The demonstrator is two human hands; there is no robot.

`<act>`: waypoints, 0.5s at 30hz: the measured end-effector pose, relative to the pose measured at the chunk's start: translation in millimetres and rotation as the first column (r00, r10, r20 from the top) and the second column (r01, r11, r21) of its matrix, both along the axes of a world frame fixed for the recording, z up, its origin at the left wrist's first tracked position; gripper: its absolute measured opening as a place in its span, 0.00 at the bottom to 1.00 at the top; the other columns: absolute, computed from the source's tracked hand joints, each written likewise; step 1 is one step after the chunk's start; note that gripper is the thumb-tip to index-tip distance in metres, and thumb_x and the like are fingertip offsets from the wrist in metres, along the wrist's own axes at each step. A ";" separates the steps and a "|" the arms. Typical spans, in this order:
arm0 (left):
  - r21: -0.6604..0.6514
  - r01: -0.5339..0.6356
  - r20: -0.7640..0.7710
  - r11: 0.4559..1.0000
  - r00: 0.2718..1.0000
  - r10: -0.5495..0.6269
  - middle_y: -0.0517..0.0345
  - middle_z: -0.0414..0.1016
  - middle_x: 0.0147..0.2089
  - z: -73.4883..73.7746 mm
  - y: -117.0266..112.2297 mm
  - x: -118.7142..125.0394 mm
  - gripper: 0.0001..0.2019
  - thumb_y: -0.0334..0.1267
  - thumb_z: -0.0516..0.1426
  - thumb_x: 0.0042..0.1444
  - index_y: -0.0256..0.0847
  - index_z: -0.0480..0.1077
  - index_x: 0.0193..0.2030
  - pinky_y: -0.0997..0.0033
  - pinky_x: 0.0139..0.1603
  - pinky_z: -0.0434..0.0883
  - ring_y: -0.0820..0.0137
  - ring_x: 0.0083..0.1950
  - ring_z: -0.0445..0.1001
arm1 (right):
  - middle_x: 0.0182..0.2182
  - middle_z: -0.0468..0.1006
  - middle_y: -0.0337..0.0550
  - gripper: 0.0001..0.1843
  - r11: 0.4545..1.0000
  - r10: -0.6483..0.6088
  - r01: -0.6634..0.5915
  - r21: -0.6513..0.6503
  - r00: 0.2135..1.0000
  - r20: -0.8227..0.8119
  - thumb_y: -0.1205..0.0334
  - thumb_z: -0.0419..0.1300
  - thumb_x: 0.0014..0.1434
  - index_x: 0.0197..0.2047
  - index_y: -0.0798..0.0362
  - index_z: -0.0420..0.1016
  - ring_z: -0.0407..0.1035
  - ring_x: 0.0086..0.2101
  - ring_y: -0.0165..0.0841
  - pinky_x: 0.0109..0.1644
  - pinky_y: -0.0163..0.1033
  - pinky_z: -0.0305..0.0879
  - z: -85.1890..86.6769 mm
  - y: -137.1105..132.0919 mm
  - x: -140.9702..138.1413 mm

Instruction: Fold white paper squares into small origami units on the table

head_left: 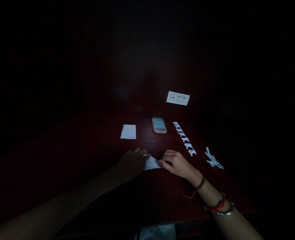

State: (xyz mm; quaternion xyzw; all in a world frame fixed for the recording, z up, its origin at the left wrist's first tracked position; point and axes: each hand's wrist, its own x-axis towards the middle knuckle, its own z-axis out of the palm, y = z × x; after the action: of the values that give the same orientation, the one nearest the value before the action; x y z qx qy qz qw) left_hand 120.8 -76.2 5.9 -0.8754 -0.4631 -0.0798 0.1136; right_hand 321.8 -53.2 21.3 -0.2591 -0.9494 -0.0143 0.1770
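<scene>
A small white piece of paper (152,163) lies on the dark red table (87,156) between my two hands. My left hand (131,163) rests flat on the paper's left edge, fingers together and pressing down, a ring on one finger. My right hand (176,163) has its fingers curled and pinched on the paper's right edge. Red thread bands and a metal bangle circle my right wrist.
A white square sheet (128,131) lies beyond my left hand. A blurred phone-like object (159,125) sits at the centre back. A row of several folded white paper shapes (184,138) runs to the right, paper scraps (213,160) further right. A white wall socket (177,98) is behind. The room is very dark.
</scene>
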 end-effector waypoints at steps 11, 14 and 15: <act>-0.031 0.008 0.048 0.999 0.999 -0.006 0.56 0.64 0.45 -0.8 2.1 2.6 0.17 0.30 0.47 0.51 0.42 0.59 0.49 0.69 0.35 0.61 0.66 0.41 0.62 | 0.34 0.63 0.41 0.14 0.996 -0.032 0.037 -0.082 0.998 0.061 0.66 0.46 0.56 0.46 0.52 0.64 0.61 0.34 0.27 0.38 0.31 0.58 -11.6 7.4 -9.8; -0.050 0.021 0.064 0.999 0.998 -0.018 0.56 0.63 0.45 -1.9 4.6 3.0 0.16 0.31 0.47 0.50 0.41 0.60 0.47 0.69 0.38 0.61 0.66 0.42 0.62 | 0.33 0.63 0.41 0.16 0.995 -0.057 0.065 -0.074 0.993 0.102 0.65 0.46 0.56 0.48 0.52 0.62 0.61 0.33 0.27 0.37 0.31 0.57 -12.3 8.0 -10.7; -0.051 0.020 0.068 0.998 0.998 -0.016 0.56 0.63 0.46 -2.2 5.3 2.8 0.16 0.32 0.48 0.50 0.41 0.61 0.47 0.69 0.38 0.61 0.66 0.42 0.62 | 0.33 0.63 0.41 0.16 0.995 -0.065 0.073 -0.070 0.991 0.116 0.65 0.46 0.56 0.48 0.52 0.61 0.61 0.33 0.27 0.37 0.31 0.57 -12.1 8.1 -11.1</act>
State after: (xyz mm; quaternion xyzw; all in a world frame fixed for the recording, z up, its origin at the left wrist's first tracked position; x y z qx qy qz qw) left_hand 123.6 -70.9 3.8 -0.8790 -0.4607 -0.0980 0.0744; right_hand 310.7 -45.0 9.2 -0.2971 -0.9482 0.0003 0.1125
